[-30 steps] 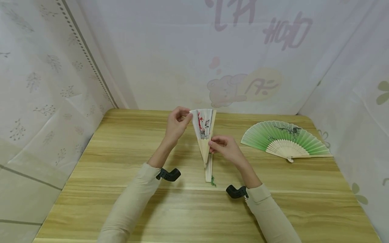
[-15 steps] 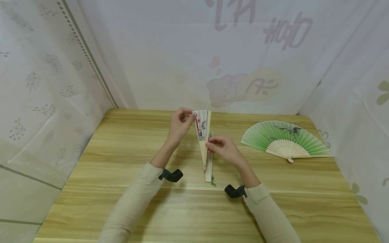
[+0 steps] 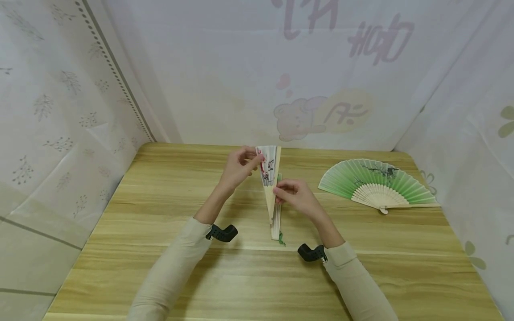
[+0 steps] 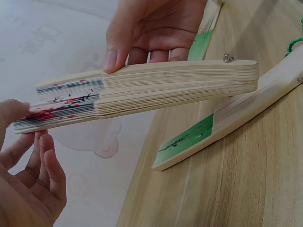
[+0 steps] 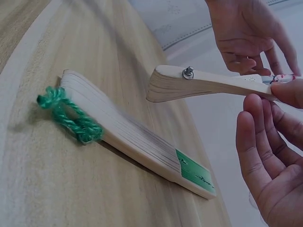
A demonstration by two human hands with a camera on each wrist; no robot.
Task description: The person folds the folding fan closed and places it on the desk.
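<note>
A white folding fan (image 3: pixel 270 167) with red blossom print and pale wooden ribs is partly folded and held above the table. My left hand (image 3: pixel 238 168) pinches its upper left edge, thumb over the printed face and fingers beneath. My right hand (image 3: pixel 298 195) pinches the outer rib on the right, around mid-length. In the left wrist view the fan's ribs (image 4: pixel 175 85) lie in two close stacks with a narrow gap at the cloth end. Below it, a folded green fan (image 5: pixel 128 130) lies on the table, with a green cord (image 5: pixel 75 116) at its pivot end.
A spread green fan (image 3: pixel 379 185) lies at the right of the wooden table (image 3: pixel 160 196). Printed curtains (image 3: pixel 213 80) hang behind and along both sides. Dark wrist-worn devices (image 3: pixel 223 232) sit at the cuffs.
The white fan has become narrower, its right edge moving left with my right hand. My left hand has shifted right, and its thumb now lies further over the printed face.
</note>
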